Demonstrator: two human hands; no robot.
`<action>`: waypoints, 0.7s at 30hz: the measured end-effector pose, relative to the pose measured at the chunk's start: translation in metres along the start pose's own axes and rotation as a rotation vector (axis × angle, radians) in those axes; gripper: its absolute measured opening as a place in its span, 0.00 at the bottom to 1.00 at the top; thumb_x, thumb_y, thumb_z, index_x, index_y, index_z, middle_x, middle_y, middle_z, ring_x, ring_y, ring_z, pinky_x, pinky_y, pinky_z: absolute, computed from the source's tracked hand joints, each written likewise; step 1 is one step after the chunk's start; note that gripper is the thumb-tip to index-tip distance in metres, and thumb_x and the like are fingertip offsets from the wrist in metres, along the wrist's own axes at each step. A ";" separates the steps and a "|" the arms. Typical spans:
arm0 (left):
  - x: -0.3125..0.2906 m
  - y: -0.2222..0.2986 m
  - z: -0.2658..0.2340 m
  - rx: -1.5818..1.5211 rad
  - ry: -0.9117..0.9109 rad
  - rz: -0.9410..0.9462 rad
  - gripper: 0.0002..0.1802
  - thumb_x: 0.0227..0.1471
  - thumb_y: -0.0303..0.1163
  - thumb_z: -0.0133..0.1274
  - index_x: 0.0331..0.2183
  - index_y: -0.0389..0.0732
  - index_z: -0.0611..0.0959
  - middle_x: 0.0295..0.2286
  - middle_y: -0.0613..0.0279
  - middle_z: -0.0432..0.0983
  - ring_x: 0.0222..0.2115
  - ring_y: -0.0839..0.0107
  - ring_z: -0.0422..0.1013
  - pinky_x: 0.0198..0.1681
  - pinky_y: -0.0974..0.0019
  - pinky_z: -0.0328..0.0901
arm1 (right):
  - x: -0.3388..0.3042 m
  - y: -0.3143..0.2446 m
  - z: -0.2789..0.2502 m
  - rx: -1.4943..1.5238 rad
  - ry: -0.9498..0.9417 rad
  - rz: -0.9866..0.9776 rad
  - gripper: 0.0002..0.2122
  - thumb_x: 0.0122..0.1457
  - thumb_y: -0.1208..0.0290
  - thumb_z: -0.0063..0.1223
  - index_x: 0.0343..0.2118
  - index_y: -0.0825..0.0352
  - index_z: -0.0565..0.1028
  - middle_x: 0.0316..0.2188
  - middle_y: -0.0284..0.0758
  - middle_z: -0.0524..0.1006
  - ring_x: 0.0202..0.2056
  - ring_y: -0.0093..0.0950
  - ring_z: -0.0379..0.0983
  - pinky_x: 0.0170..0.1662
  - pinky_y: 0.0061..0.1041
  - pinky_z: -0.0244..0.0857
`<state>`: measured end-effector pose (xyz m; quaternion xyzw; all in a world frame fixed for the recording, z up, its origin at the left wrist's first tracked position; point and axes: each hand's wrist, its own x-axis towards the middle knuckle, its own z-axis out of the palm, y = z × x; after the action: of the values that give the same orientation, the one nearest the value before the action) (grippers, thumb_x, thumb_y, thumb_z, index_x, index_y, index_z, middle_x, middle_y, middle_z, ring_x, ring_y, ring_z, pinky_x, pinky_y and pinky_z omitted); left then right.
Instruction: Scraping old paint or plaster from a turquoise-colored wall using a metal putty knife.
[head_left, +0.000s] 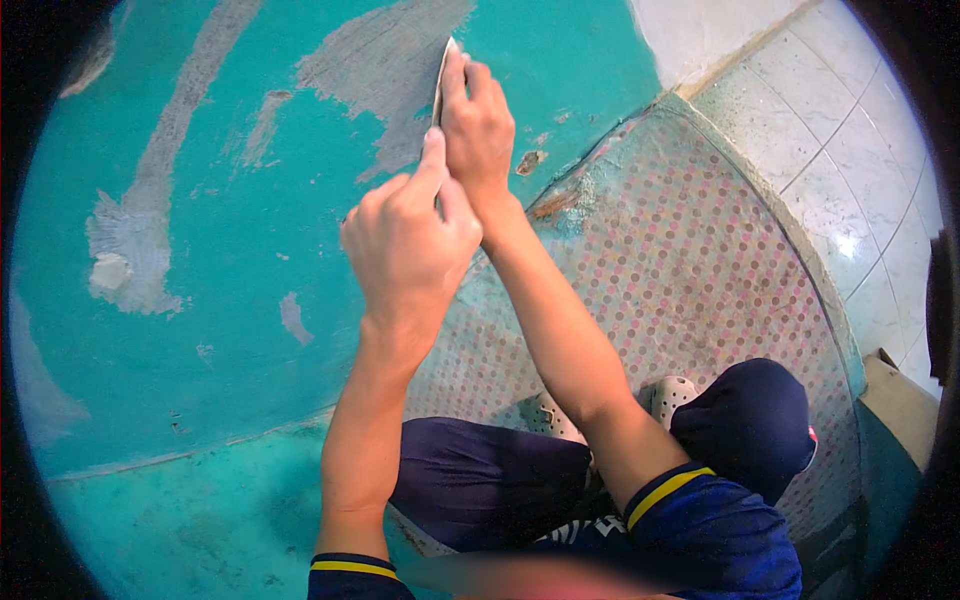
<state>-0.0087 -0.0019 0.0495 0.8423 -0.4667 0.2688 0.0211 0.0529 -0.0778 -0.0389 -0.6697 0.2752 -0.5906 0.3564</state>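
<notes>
In front of me is a teal painted wall point(290, 200) with rough grey patches point(375, 65). A thin, pale-edged scraper point(438, 95), seen nearly edge-on, lies against the wall beside the largest patch. My left hand point(410, 235) is closed round its lower end, with one finger stretched along it. That grip hides the handle. Just above, my right hand point(480, 125) holds the upper part, its fingertips near the scraper's top corner. The two hands overlap at the right wrist.
A polka-dotted floor covering point(700, 250) lies below and to the right, with a raised rim. Beyond the rim are white floor tiles point(840, 200). My beige clogs point(675, 398) stand on the covering. A chipped brown spot point(530, 162) marks the wall near its bottom edge.
</notes>
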 end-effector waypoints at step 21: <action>-0.009 -0.002 0.013 -0.042 -0.059 -0.037 0.15 0.46 0.24 0.53 0.38 0.34 0.84 0.13 0.47 0.70 0.12 0.55 0.68 0.17 0.58 0.60 | -0.013 0.007 0.002 -0.030 -0.046 -0.039 0.20 0.51 0.75 0.50 0.49 0.72 0.70 0.34 0.40 0.73 0.33 0.37 0.73 0.29 0.31 0.73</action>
<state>-0.0051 0.0026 0.0341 0.8577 -0.4571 0.2335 0.0296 0.0534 -0.0720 -0.0524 -0.6936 0.2629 -0.5776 0.3409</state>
